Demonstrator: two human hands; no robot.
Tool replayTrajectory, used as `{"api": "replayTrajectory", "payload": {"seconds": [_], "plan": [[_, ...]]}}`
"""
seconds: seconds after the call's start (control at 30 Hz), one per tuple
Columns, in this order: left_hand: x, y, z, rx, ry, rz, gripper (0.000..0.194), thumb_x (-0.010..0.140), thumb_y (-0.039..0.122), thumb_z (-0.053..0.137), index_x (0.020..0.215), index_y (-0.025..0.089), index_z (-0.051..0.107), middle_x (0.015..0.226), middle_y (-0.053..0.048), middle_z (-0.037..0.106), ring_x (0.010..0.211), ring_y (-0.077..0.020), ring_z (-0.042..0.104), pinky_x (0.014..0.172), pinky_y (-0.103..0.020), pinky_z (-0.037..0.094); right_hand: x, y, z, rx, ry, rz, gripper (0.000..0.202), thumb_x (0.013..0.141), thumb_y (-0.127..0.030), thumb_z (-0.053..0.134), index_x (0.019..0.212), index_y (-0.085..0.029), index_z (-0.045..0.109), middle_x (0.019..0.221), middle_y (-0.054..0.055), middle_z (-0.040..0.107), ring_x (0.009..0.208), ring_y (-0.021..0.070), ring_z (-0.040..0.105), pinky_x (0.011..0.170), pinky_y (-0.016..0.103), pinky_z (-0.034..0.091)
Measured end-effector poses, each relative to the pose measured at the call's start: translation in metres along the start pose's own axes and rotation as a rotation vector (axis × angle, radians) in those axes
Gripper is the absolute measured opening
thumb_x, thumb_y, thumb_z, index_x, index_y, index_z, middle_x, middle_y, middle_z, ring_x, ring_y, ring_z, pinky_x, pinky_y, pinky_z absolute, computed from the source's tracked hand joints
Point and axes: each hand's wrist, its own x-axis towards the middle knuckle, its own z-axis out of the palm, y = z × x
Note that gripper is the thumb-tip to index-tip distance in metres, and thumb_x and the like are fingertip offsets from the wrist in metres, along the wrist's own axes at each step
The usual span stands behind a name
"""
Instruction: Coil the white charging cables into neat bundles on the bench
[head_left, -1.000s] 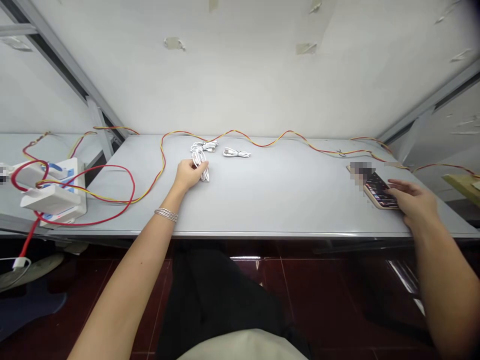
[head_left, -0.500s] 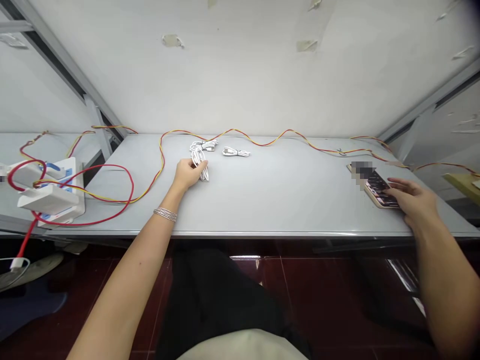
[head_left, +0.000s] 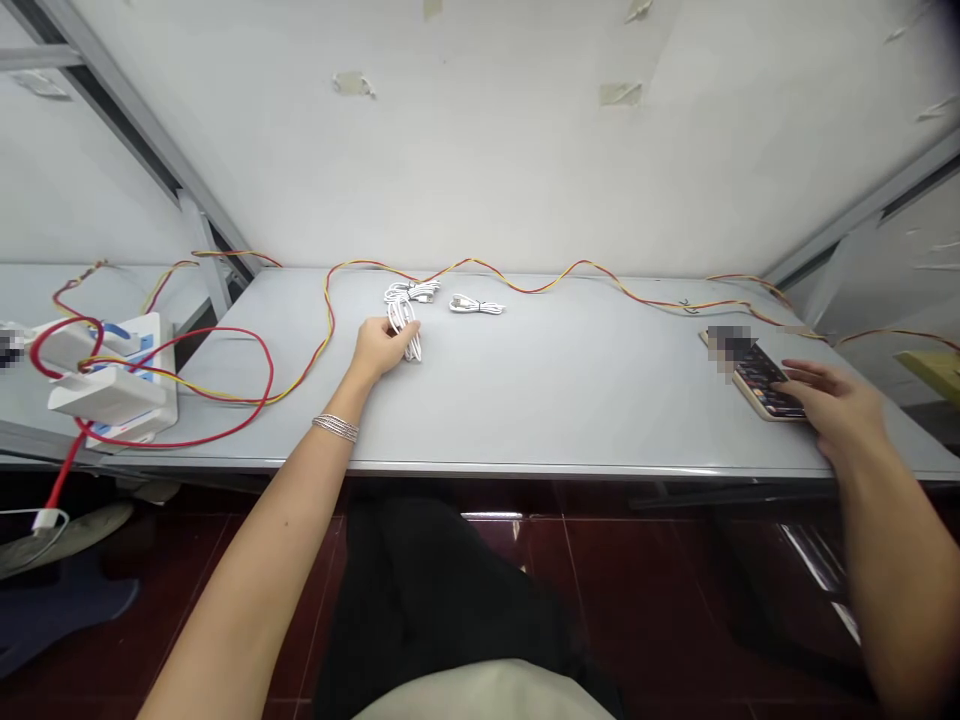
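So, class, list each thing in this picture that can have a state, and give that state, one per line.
Left hand: closed on a cable bundle
Held cable bundle: coiled
Back cable bundle: coiled, tied
Right cable bundle: coiled, tied, lying flat
Phone: face up, screen lit
Right hand: open, thumb at the screen
Red-and-yellow wire: loose, wavy

On the table [head_left: 570, 400], left of its middle, your left hand [head_left: 381, 348] holds one cable bundle [head_left: 406, 335]; just behind that, near the back edge, lies a second bundle [head_left: 411, 292], with a third bundle [head_left: 477, 304] to its right. A long wire [head_left: 531, 291] runs along the back edge. Toward the right edge lies a phone [head_left: 766, 388], your right hand [head_left: 844, 408] at its right side. A power strip [head_left: 163, 347] sits by the front left corner.
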Motion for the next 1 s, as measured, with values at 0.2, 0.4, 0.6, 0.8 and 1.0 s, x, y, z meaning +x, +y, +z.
{"api": "replayTrajectory", "payload": {"seconds": [0.2,0.4,0.6,0.8,1.0], "plan": [[0.0004,-0.0002,-0.0003,0.025,-0.005,0.002,0.04,0.077,0.049,0.067,0.075,0.011,0.075,0.064,-0.006,0.068,0.061,-0.0171,0.059,0.055,-0.026,0.039,0.0004,-0.0003,0.0031,-0.059,0.049,0.006,0.05,0.049,-0.017,0.085,0.099,-0.018,0.078,0.09,0.004,0.069,0.073,0.0121,0.059,0.053,0.017,0.049],[-0.0007,0.0013,-0.0004,0.022,-0.004,-0.002,0.038,0.077,0.049,0.067,0.072,0.012,0.074,0.064,-0.006,0.068,0.061,-0.0171,0.058,0.054,-0.026,0.038,0.0044,0.0043,-0.0018,-0.001,-0.001,0.008,0.054,0.049,-0.01,0.077,0.103,-0.02,0.079,0.096,0.005,0.071,0.076,0.0131,0.063,0.052,0.016,0.051],[-0.0016,0.0036,-0.0005,0.002,-0.001,-0.008,0.036,0.079,0.046,0.068,0.072,0.011,0.074,0.062,-0.005,0.067,0.059,-0.0161,0.057,0.054,-0.026,0.037,0.0006,0.0001,0.0028,-0.073,0.052,0.003,0.053,0.05,-0.016,0.085,0.103,-0.017,0.079,0.09,0.004,0.07,0.072,0.0112,0.059,0.051,0.015,0.047],[-0.001,0.002,-0.001,0.017,-0.001,0.002,0.037,0.079,0.047,0.068,0.072,0.011,0.074,0.062,-0.005,0.066,0.059,-0.016,0.056,0.054,-0.026,0.037,0.0021,0.0025,0.0,-0.044,0.007,0.0,0.053,0.054,-0.01,0.077,0.106,-0.019,0.079,0.092,0.004,0.07,0.072,0.0123,0.061,0.053,0.018,0.05],[-0.0005,0.0009,-0.0003,0.012,-0.003,0.002,0.037,0.078,0.047,0.067,0.072,0.012,0.074,0.062,-0.005,0.065,0.06,-0.0161,0.056,0.054,-0.026,0.037,0.0034,0.0036,0.003,-0.088,0.042,-0.003,0.05,0.055,-0.018,0.087,0.104,-0.018,0.08,0.086,0.003,0.068,0.071,0.0112,0.058,0.052,0.016,0.047]]}}
